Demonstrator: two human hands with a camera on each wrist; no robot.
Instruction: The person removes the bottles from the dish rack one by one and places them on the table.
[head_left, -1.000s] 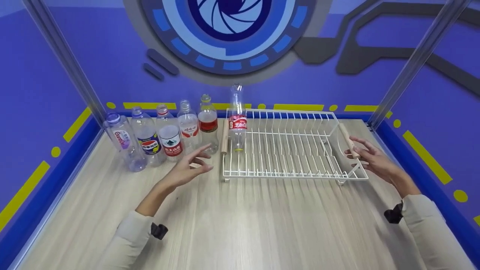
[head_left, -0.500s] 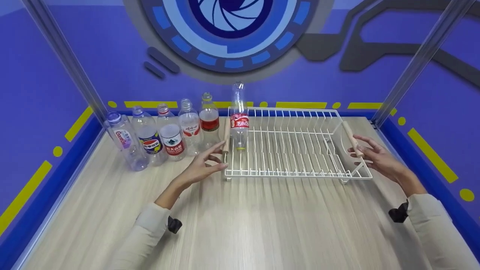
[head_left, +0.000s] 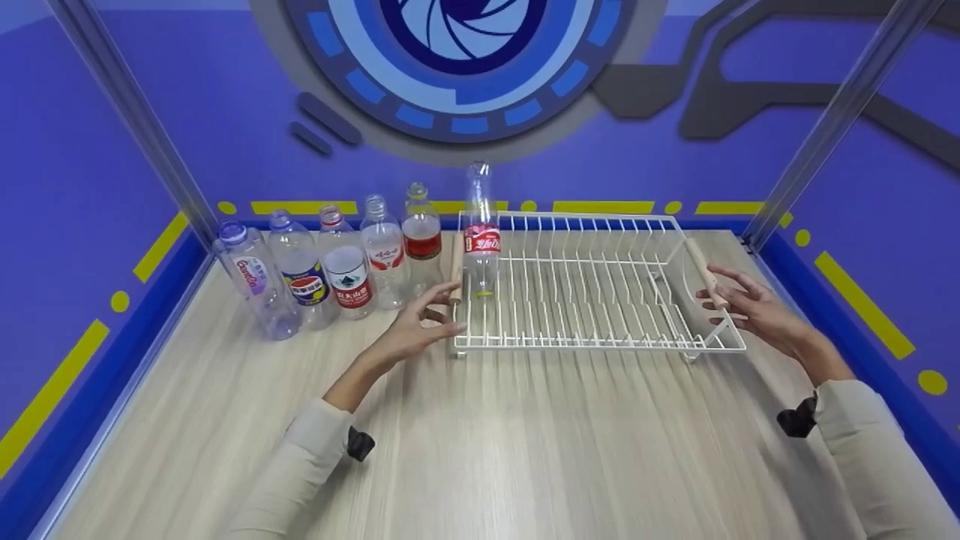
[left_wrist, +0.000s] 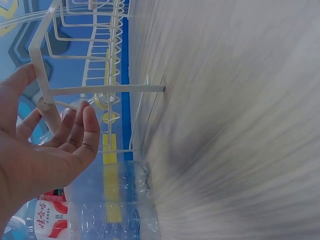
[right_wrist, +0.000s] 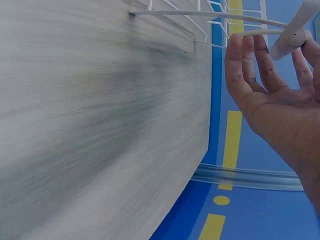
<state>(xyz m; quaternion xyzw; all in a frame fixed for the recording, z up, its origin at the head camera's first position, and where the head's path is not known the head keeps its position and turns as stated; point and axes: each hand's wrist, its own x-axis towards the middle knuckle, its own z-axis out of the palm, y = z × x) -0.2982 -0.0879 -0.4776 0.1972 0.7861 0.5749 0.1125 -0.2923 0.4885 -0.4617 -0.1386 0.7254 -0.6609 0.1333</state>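
Observation:
A white wire dish rack (head_left: 600, 346) with a wooden handle at each end stands on the table. My left hand (head_left: 416, 328) holds its left end, thumb against the frame and fingers at the handle (head_left: 457, 266). On the other side my right hand (head_left: 769, 315) grips the right end, its thumb and fingers around the handle (head_left: 707, 274). In the left wrist view, the left fingers (left_wrist: 75, 132) curl near the handle's end. An uncapped clear bottle with a red label (head_left: 482, 238) stands inside the rack at its left end.
Several empty plastic bottles line up left of the rack: a purple-tinted one (head_left: 259, 281), one with a blue label (head_left: 306, 289), and a red-and-white one (head_left: 350, 289). Nearer my left hand are a clear bottle (head_left: 386, 259) and a yellow-necked one (head_left: 422, 247). Blue walls enclose the wooden table (head_left: 570, 450).
My left hand has moved right, from beside the bottles to the rack's left end, and taken hold there. The right hand stays at the right handle. The view has shifted slightly.

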